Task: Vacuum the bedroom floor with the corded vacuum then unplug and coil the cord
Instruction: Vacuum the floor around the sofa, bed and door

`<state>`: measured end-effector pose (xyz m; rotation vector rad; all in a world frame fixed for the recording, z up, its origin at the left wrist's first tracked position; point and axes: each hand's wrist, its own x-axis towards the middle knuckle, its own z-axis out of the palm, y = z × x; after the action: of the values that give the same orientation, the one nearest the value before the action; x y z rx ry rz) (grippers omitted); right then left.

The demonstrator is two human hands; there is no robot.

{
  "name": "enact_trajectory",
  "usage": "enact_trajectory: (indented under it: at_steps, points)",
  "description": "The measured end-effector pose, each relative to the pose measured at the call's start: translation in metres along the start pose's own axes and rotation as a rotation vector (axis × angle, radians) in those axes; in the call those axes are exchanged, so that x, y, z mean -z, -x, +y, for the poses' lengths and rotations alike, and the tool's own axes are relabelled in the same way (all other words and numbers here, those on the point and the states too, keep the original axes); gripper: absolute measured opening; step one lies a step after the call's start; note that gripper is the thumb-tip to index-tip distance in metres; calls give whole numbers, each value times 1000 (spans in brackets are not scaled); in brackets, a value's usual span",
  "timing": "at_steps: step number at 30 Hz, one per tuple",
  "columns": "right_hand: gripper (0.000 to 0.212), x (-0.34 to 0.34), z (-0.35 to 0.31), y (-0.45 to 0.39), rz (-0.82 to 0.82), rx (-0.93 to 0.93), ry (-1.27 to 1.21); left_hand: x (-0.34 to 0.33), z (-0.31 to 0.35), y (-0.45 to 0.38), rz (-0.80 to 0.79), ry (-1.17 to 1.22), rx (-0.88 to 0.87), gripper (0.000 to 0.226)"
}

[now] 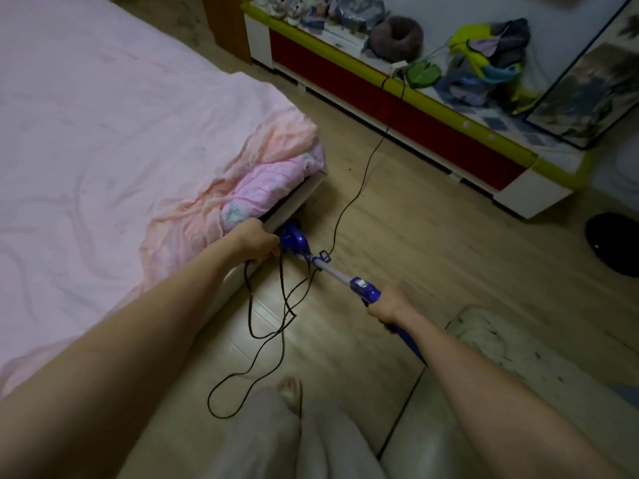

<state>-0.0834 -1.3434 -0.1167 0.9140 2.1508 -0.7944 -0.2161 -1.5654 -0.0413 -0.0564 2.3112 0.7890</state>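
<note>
Right hand (382, 311) grips the vacuum (345, 280); left hand (257, 242) gathers cord (283, 305), whose slack loops below could snag underfoot.

Open wood floor (432, 243) runs between the bed (103, 150) and a low cabinet (415, 112); loose black cord (276, 326) loops across it near the bed.

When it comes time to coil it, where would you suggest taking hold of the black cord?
Grip the cord where it hangs beside the vacuum, just below the left hand, coming from above. There it hangs free of the floor, so fingers can close around it.
</note>
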Motion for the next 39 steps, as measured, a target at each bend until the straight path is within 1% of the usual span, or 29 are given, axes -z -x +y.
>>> enact_trajectory:
  at_steps: [2,4,6,8,10,12,14,16,17,18,19,20,22,24,27,30,34,37,38,39]
  points:
    - [15,12,7,0,-31,-9,33,-10,8,-7,-29,8,9,22]
    - [11,24,6,-3,-24,2,52,-12,22,-17,-27,13,-5,22]
    - [10,31,-2,-4,-21,9,66,-9,33,-30,-16,19,-19,19]
    - [13,30,-12,-5,-24,6,77,-6,41,-40,-15,8,-11,16]
    - [16,29,-22,-8,-30,13,79,-3,48,-49,-26,1,-9,17]
    - [14,40,-32,-18,-65,31,40,3,63,-61,-20,-9,-8,19]
    - [7,53,-32,-17,-200,36,-97,6,70,-68,-3,-15,-24,22]
    - [19,65,-22,-19,-399,-18,-227,6,79,-72,-9,-10,-14,20]
    - [21,66,-17,-16,-490,-57,-287,4,81,-73,-12,-9,-12,18]
    - [18,66,-13,-13,-555,-82,-351,2,83,-72,-2,-10,-8,16]
    - [13,66,-12,-16,-583,-84,-413,0,88,-73,14,-9,-1,15]
    - [9,62,-14,-18,-587,-79,-460,-2,91,-74,26,-14,4,14]
    - [9,58,-23,-28,-599,-22,-473,-7,96,-78,36,-5,48,13]
    - [9,58,-30,-36,-600,19,-469,-14,93,-79,31,15,92,16]
    - [8,77,-17,-52,-561,52,-417,-30,92,-73,69,37,134,18]
    - [12,100,5,-63,-474,77,-345,-47,97,-61,62,64,141,21]
    - [15,102,2,-55,-443,94,-353,-52,103,-47,67,66,126,23]
    - [28,104,-3,-49,-424,135,-336,-49,106,-35,88,61,120,24]
    - [28,107,0,-50,-406,141,-300,-48,105,-32,95,65,119,24]
    - [23,112,5,-52,-376,142,-261,-48,105,-29,100,63,116,25]
